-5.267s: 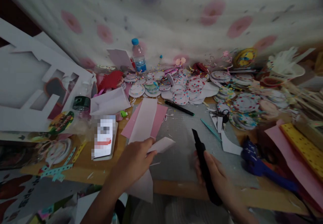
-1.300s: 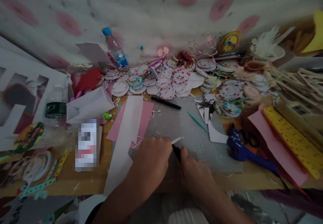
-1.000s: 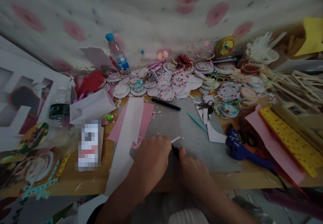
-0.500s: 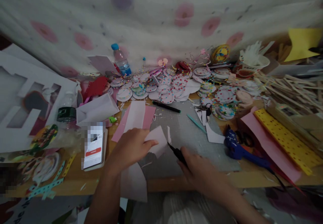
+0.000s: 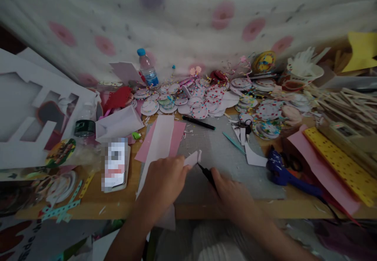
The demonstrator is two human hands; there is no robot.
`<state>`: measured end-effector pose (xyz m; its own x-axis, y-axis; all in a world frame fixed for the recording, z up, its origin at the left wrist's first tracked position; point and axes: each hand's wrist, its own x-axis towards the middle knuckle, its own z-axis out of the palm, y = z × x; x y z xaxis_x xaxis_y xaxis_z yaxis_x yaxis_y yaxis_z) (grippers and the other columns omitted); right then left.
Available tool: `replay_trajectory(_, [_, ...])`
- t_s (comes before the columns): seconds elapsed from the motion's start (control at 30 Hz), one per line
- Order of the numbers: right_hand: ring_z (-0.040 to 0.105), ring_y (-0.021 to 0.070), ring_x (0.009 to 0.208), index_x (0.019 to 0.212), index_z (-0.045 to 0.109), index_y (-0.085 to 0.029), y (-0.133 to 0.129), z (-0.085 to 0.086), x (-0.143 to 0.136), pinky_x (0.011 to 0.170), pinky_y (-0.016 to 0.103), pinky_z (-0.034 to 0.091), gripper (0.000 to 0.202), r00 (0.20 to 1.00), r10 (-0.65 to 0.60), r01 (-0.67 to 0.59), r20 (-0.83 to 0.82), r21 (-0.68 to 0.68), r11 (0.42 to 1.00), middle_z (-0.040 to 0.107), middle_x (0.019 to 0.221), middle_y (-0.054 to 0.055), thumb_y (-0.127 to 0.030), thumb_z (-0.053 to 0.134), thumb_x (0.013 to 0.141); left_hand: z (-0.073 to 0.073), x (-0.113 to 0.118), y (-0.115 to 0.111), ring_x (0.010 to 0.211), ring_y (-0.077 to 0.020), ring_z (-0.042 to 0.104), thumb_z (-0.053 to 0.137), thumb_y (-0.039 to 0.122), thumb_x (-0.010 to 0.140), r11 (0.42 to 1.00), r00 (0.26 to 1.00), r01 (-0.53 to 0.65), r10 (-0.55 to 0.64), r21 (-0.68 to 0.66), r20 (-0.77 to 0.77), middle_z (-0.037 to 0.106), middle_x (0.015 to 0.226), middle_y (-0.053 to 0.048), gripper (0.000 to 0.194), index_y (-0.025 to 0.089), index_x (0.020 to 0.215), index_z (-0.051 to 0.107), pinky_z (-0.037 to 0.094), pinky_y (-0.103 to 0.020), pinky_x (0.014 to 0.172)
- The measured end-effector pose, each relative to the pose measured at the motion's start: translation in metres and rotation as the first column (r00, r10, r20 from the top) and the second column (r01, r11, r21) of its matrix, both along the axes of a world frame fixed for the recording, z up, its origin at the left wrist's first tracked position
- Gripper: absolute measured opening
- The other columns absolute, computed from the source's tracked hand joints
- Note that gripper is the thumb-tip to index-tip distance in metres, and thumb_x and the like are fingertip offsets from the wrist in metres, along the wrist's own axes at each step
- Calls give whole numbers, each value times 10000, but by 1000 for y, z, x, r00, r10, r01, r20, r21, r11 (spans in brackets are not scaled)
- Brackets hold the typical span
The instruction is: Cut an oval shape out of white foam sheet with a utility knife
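A small white paper piece (image 5: 190, 159), its face showing broadly half a second ago, now pokes only a narrow end past the left hand (image 5: 165, 176), which has closed further over it. In the head view, the left hand pinches the piece over a grey mat (image 5: 212, 145) on the wooden worktop (image 5: 206, 212), while the right hand (image 5: 231, 192) is wrapped around a slim black knife (image 5: 209, 176); its tip is by the paper, though contact cannot be told. A thin white sliver (image 5: 200, 156) shows just beside the tip. Farther left, a long white strip (image 5: 161, 135) crosses a pink sheet (image 5: 178, 135). The piece looks light, thin and fairly stiff, liable to crease, and seems best held flat, away from the blade.
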<state>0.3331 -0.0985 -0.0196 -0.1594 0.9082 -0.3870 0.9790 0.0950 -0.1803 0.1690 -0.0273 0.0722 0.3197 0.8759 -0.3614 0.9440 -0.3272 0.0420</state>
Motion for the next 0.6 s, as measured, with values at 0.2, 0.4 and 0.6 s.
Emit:
replay_trajectory(0.2, [730,243,708,1085,539,-145,0,-10,-2,479,284,428,163,995,80,-80,52,-5,997,727,870,107,-156,458,943,-18,14,-2,759,-303,711,446,285,939,995,996,92,-93,37,13,724,776,-103,240,187,866,652,502,-357,588])
replay_trajectory(0.4, [729,270,693,1210,520,-46,13,-4,-4,521,311,506,298,982,171,-171,85,-11,985,727,773,136,-187,431,963,-15,21,-1,750,-304,713,431,240,929,994,994,108,-108,3,26,717,764,-119,243,170,854,651,514,-366,586])
replay_trajectory(0.6, [724,218,742,1097,619,-98,22,-2,-6,581,262,521,314,957,277,-272,90,-65,960,713,972,161,16,503,829,-18,23,-2,728,-309,714,407,192,921,993,993,120,-120,0,11,711,741,-124,245,160,851,640,531,-383,577])
